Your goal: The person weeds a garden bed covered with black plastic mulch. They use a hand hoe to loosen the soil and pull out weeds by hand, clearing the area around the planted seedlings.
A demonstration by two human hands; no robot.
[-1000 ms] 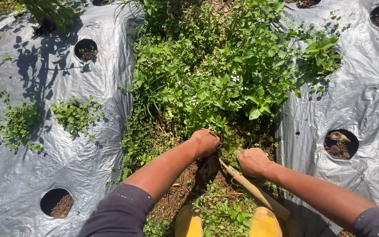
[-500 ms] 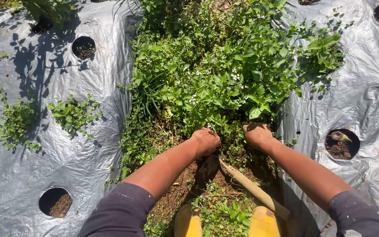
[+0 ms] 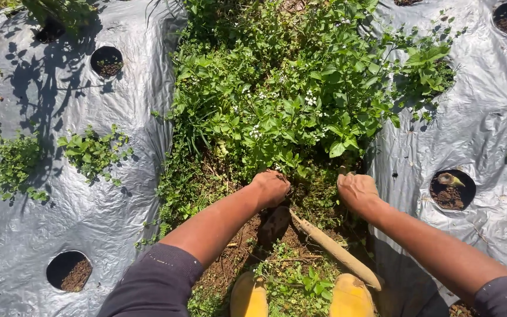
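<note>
My left hand is closed in a fist on weed stems at the base of a dense clump of green weeds with small white flowers. My right hand is closed too, gripping stems at the clump's right lower edge, close to the plastic sheet. A wooden tool handle lies on the brown soil between my arms, running from under my left hand down to the right. What its head looks like is hidden. My two yellow boots show at the bottom.
Silver plastic mulch sheets cover the beds on both sides, with round planting holes showing soil. One hole on the right holds a small sprout. Small weeds grow through the left sheet.
My right hand left the spot by the tool handle, reached up into the weeds, then shifted slightly right and closed on stems. My left hand stayed in place.
</note>
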